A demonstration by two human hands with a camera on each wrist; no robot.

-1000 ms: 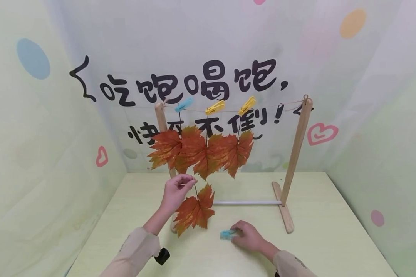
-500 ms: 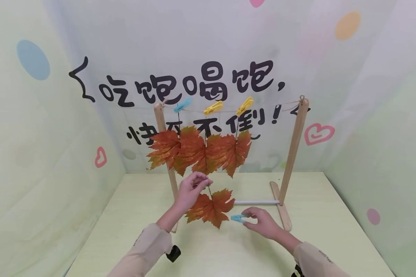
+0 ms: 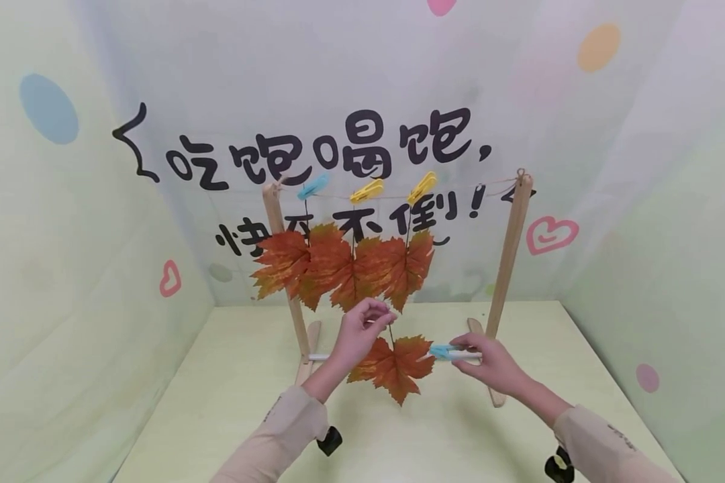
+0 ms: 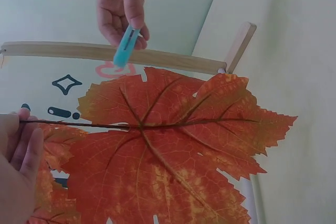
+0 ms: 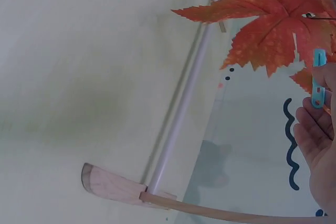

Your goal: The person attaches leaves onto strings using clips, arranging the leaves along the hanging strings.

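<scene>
My left hand point(image 3: 362, 335) pinches the thin dark stem of an orange-red artificial maple leaf point(image 3: 395, 369), which hangs below the fingers over the table. In the left wrist view the same leaf point(image 4: 168, 135) fills the middle, its stem between thumb and fingers. To the right, my right hand point(image 3: 489, 365) grips a light blue clothespin point(image 3: 441, 352) between thumb and fingers, its tip close to the leaf's right edge. The right wrist view shows that clothespin point(image 5: 318, 80) held upright by the thumb. Behind, several leaves point(image 3: 353, 268) hang from a string by one blue and two yellow clothespins point(image 3: 367, 191).
A wooden stand holds the string between a left post point(image 3: 276, 215) and a right post point(image 3: 510, 258). A white rod point(image 5: 181, 108) joins its feet low over the pale table point(image 3: 217, 402). Printed fabric walls surround the table. The string's right stretch carries no leaf.
Both hands have moved rightward and away from me, the left carrying the leaf. My right hand has lifted the blue clothespin from near the tabletop up to the leaf's height.
</scene>
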